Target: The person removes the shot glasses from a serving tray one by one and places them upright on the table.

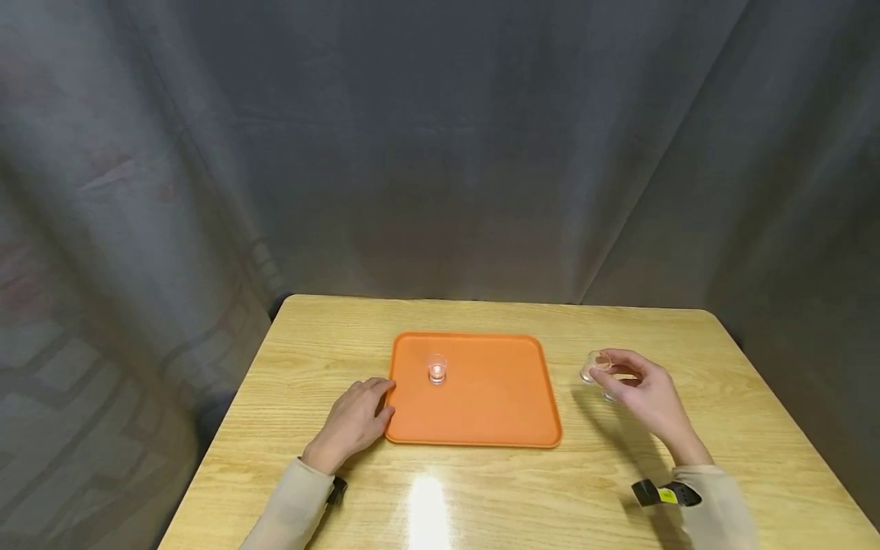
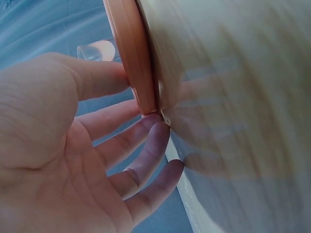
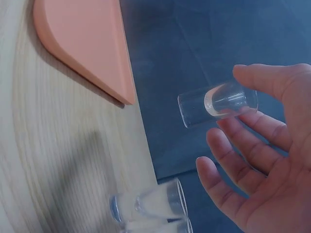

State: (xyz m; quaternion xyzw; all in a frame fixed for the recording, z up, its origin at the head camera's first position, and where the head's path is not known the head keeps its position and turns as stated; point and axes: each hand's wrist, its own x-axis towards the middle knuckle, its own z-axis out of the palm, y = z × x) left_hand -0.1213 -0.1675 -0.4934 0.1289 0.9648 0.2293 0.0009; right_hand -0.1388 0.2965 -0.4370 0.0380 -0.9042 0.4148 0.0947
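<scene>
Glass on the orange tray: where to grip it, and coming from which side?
I'd pinch the upper wall of the glass just below its rim, coming down from above and the right. It stands upright, its round wall exposed. Bare tray lies to its right, while the left hand is at the left edge.

Got a lt. wood-grain tbl [image 1: 509, 496] in front of me, far corners rounded, w/ a bright glare patch [image 1: 428, 512] on my side of it. Orange tray [image 1: 495, 397] sits flat approx. mid-tbl, rect., raised rim, long sides running L-R. To the R, apart from its rim, I see at least 2 clear glasses [image 3: 153, 200] upright, v. close together; can't tell if they touch. Long shadow [image 1: 619, 435] falls nr them.
</scene>
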